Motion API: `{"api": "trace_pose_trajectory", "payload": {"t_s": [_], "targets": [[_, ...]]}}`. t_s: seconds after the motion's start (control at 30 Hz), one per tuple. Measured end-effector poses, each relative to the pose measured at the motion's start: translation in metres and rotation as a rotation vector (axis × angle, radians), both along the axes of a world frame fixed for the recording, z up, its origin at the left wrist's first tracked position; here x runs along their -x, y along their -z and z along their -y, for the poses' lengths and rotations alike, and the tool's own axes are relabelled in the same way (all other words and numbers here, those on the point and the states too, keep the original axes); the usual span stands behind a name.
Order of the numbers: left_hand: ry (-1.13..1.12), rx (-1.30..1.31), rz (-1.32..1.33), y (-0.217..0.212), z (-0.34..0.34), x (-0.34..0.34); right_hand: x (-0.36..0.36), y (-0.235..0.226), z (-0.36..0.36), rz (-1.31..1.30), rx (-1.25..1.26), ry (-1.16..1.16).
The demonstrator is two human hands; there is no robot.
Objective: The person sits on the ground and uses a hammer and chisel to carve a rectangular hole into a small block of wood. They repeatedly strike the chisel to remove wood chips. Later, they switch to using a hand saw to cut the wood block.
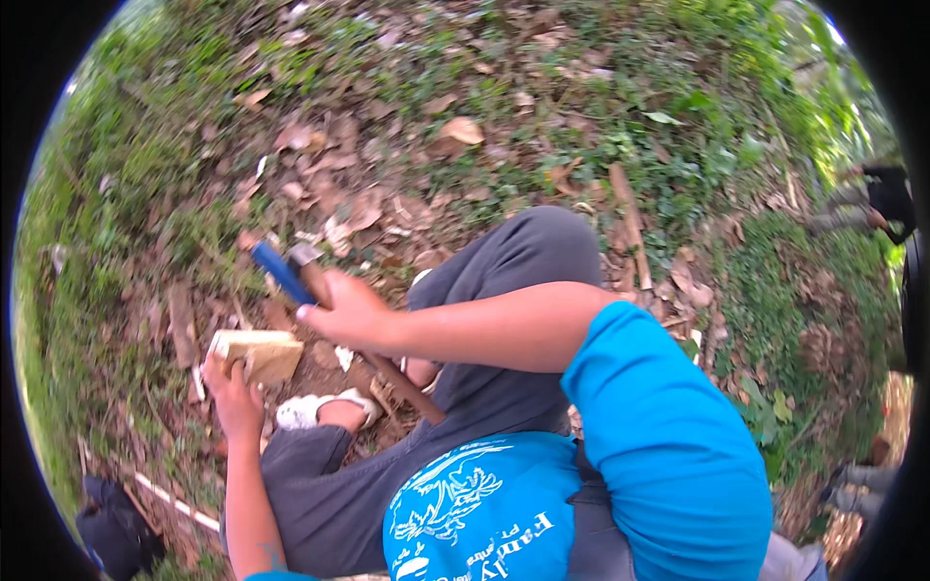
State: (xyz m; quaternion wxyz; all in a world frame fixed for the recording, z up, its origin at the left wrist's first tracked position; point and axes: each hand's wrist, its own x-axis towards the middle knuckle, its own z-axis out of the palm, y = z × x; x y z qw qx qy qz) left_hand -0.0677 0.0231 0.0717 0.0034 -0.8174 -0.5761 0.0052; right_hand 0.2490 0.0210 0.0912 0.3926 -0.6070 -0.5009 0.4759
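Observation:
My left hand (232, 392) grips a pale, squared wooden block (269, 356) from its near left side, fingers closed around its edge. Up and to the right of it, my right hand (351, 312) is closed around a tool with a long brown wooden handle (399, 380). The handle slants down toward my lap. At the tool's upper end are a blue bar-like piece (281, 274) and a small greyish metal part (304, 255). Motion blur hides how these parts join and the tool's exact kind. The tool is raised apart from the block.
I sit low, with my knee in grey trousers (552, 242) bent and a white clog (302, 412) below the block. Dry leaves (363, 208), grass and a stick (632, 228) cover the ground. A black bag (116, 528) lies lower left. Another person (877, 203) is at far right.

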Motion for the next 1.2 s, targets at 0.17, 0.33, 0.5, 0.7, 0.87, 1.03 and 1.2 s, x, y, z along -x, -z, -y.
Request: {"api": "trace_pose_trajectory", "payload": {"t_s": [0.17,0.33,0.5,0.7,0.87,1.03,1.2], "targets": [[-0.03,0.046,-0.099,0.001,0.013,-0.011,-0.001,-0.015,-0.002,-0.171,0.076,0.033],[-0.117,0.085,-0.226,-0.006,-0.002,-0.025,-0.025,-0.023,-0.015,-0.175,0.132,0.042],[-0.124,0.072,-0.268,0.003,-0.012,-0.023,-0.034,0.019,-0.035,0.048,0.216,-0.113],[-0.171,0.007,-0.226,0.023,-0.02,0.007,-0.023,0.019,-0.034,0.074,0.276,-0.223],[-0.174,0.012,-0.231,0.014,-0.016,-0.011,-0.015,0.048,-0.038,0.099,0.249,-0.147],[-0.166,0.006,-0.319,0.006,-0.015,-0.009,-0.019,0.027,-0.033,-0.046,0.323,-0.091],[-0.189,0.001,-0.272,0.008,-0.019,-0.016,-0.026,0.043,-0.043,-0.001,0.16,0.101]]}}
